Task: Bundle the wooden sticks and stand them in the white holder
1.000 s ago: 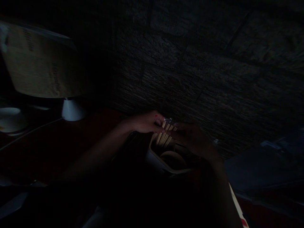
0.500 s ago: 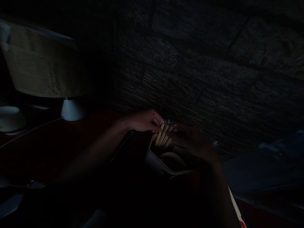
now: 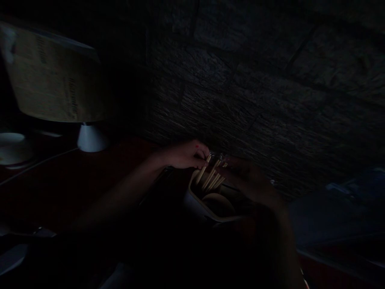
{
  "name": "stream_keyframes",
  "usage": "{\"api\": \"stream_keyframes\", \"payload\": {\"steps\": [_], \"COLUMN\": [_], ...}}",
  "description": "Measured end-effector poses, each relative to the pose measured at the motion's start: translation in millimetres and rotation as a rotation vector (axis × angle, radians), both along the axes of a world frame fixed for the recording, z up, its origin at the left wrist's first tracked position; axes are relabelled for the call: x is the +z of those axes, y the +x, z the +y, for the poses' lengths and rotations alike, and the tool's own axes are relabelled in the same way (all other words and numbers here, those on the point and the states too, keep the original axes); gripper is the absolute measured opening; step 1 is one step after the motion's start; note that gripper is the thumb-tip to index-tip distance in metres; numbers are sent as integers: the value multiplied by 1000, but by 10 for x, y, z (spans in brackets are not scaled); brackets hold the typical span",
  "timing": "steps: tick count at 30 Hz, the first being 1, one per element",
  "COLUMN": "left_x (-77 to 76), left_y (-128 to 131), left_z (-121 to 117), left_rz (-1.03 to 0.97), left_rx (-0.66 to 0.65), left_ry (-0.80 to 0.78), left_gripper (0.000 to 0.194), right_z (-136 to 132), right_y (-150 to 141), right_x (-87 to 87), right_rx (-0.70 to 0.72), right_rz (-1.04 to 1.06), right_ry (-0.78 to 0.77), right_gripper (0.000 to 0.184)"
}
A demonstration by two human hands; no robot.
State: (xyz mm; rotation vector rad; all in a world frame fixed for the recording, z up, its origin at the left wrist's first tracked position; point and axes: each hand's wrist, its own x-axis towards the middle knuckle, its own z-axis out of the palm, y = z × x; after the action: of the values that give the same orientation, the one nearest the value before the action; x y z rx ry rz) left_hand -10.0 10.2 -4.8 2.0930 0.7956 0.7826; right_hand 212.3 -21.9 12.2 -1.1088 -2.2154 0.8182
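In very dim light, my left hand (image 3: 191, 154) pinches one or two thin pale sticks (image 3: 201, 175) near their shiny upper ends. Across from it, my right hand (image 3: 243, 176), darker and partly lost in shadow, has its fingertips closed against several more sticks (image 3: 214, 176) of the same kind. The sticks' lower ends slant down into a light-rimmed box (image 3: 195, 200) with rounded corners. Inside this box, in front of the sticks, a round-edged object (image 3: 221, 200) shows; its kind is too dark to tell.
A lamp with a printed shade (image 3: 54, 76) and a white cone-shaped base (image 3: 92, 138) stands at left. Beside it are a pale cup-like container (image 3: 13, 148) and a cord (image 3: 45, 163). A rough stone wall (image 3: 216, 88) rises behind my hands. Bluish material (image 3: 331, 212) lies at right.
The bunch of sticks has parted: those at my left hand now stand apart from those at my right, with a gap between. Both hands have shifted slightly.
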Motion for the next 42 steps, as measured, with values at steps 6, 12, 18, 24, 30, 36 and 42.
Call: {"api": "stream_keyframes", "payload": {"steps": [6,12,18,24,30,36,42], "left_x": [-41,-9,25,-5,13,-3,-15], "left_y": [60,37,-12,-6,-3,-11,-25], "left_z": [14,2,-1,28,23,32,57], "left_rz": [-12,10,7,25,13,21,74], "left_rx": [-7,-21,-22,-26,6,10,3], "left_ry": [-41,-24,-37,-45,-91,-91,-134], "left_gripper": [11,16,21,19,11,17,18], "right_z": [-1,-5,8,44,40,34,38], "right_y": [-64,-92,-105,-113,-105,-122,-142], "right_x": [0,-14,-23,-71,-69,-59,-59], "right_rx": [-61,-45,-67,-65,-62,-56,-73], "right_rz": [-80,-71,-61,-36,-50,-39,-40], "right_ry": [87,114,134,111,86,115,86], "right_gripper": [24,20,20,24,24,23,22]}}
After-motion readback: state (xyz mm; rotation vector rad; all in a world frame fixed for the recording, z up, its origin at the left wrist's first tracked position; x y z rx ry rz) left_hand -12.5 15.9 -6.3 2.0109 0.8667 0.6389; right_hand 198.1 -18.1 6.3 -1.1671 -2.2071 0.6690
